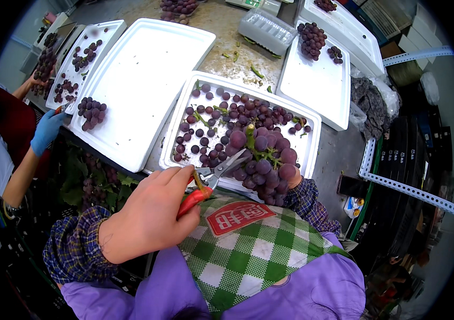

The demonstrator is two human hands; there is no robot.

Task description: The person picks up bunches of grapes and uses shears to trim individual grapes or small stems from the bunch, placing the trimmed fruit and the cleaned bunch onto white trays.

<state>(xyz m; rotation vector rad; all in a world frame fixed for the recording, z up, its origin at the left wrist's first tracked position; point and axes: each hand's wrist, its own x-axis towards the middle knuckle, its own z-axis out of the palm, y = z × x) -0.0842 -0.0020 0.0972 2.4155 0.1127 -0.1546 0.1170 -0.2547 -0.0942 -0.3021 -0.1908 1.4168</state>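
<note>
In the middle of the frame, the left hand (157, 210) has its fingers curled round red-handled shears (213, 180), whose blades point toward the upper right at a grape bunch (267, 166) just beside their tips. The bunch's long axis runs from its green stem at the top down and slightly right, over the near edge of a white tray (178, 120). The right hand (294, 178) is nearer, touching the bunch's right side, its fingers too hidden to tell their grip.
</note>
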